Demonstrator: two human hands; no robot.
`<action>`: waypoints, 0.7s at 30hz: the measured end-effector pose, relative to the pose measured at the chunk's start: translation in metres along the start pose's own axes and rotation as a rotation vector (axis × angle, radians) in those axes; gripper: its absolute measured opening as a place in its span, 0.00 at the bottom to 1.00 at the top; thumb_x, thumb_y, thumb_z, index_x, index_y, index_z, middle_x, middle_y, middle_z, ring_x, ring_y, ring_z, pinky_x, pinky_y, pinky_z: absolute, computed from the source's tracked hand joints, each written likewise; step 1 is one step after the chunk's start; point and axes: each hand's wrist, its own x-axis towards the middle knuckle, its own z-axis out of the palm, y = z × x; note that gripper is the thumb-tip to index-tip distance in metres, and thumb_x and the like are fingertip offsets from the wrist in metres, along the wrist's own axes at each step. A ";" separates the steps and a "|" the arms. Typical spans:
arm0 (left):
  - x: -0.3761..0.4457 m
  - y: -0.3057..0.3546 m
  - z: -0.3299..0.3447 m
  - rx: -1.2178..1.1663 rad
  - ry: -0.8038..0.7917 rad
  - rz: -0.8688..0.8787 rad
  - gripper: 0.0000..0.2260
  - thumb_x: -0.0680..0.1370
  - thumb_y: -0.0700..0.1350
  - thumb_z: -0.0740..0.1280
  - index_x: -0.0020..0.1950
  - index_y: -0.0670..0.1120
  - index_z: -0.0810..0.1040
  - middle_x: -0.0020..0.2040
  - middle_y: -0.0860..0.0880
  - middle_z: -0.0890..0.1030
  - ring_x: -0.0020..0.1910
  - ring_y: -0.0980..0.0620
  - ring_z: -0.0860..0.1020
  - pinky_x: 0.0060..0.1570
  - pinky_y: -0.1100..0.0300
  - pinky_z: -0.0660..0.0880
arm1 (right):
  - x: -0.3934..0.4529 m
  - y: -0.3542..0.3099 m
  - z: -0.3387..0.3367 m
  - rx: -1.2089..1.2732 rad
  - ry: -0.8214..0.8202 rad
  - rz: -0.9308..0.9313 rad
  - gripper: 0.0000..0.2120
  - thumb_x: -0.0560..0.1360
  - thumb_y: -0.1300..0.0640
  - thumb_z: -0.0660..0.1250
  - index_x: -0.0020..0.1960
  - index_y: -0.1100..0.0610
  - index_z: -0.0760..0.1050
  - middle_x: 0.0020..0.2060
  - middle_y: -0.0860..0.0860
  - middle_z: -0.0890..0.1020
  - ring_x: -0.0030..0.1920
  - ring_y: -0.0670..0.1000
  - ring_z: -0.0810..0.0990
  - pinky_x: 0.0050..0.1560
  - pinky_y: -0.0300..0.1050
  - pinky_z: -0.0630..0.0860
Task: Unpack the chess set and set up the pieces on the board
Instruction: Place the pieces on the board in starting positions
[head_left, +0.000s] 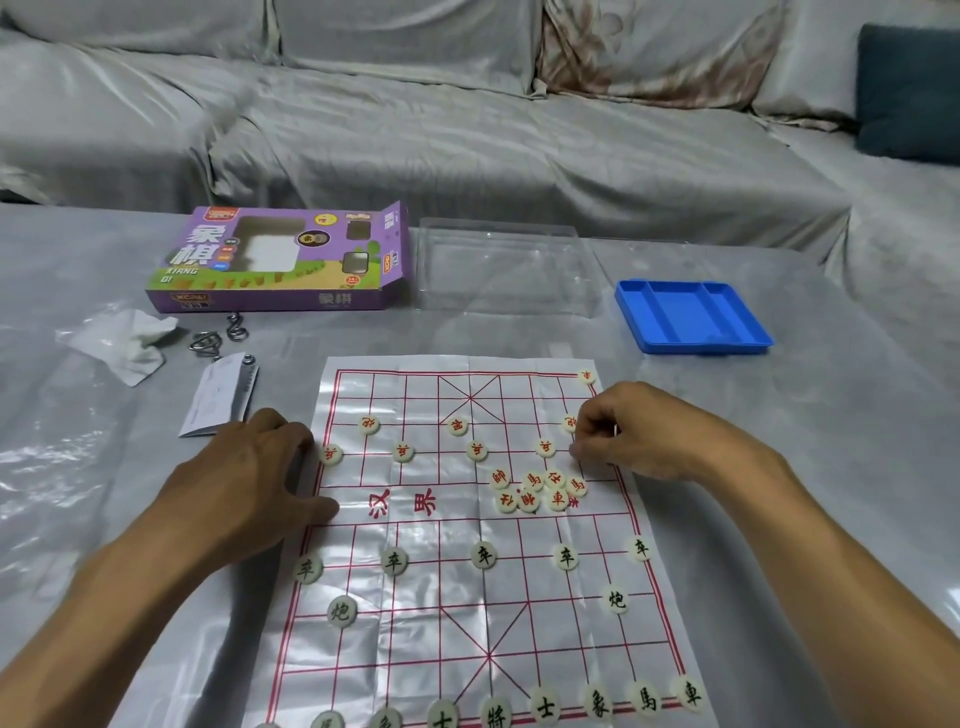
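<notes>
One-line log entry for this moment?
left hand: flat, steadying board edge | right hand: placing red piece | loose red pieces: unplaced

Half-placed cream pieces (537, 491) on board (426, 613)

Two bare forearms come into view from the lower corners, and neither wears a sleeve, a watch, a bracelet or any band at the wrist. The left hand (249, 467) is broad across the back, with knuckle ridges and faint tendon lines showing; no ring can be seen on it. The right hand (631, 434) is likewise ungloved, its knuckles forming a rounded row, and the fingers that show carry no ring. Both forearms are lean and smooth, widening steadily toward the elbows, which lie outside the view.
</notes>
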 end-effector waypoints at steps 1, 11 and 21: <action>0.000 0.000 0.000 0.001 -0.002 -0.002 0.29 0.68 0.65 0.71 0.65 0.54 0.70 0.62 0.55 0.70 0.56 0.52 0.71 0.49 0.53 0.76 | 0.000 -0.001 0.000 0.006 0.001 -0.003 0.04 0.76 0.49 0.70 0.48 0.49 0.80 0.44 0.44 0.80 0.44 0.46 0.78 0.44 0.37 0.75; 0.000 0.001 0.000 0.003 -0.006 -0.007 0.30 0.68 0.65 0.71 0.65 0.54 0.70 0.62 0.54 0.71 0.56 0.53 0.71 0.50 0.54 0.76 | 0.003 -0.001 0.005 -0.042 0.064 -0.058 0.04 0.78 0.55 0.67 0.48 0.45 0.76 0.46 0.43 0.78 0.45 0.44 0.76 0.44 0.33 0.71; 0.000 0.001 0.000 -0.009 -0.008 -0.012 0.30 0.68 0.65 0.71 0.66 0.53 0.70 0.63 0.54 0.70 0.57 0.52 0.71 0.50 0.54 0.76 | 0.008 -0.009 0.018 -0.067 0.055 -0.098 0.14 0.75 0.53 0.71 0.59 0.45 0.74 0.48 0.44 0.78 0.44 0.45 0.77 0.43 0.32 0.74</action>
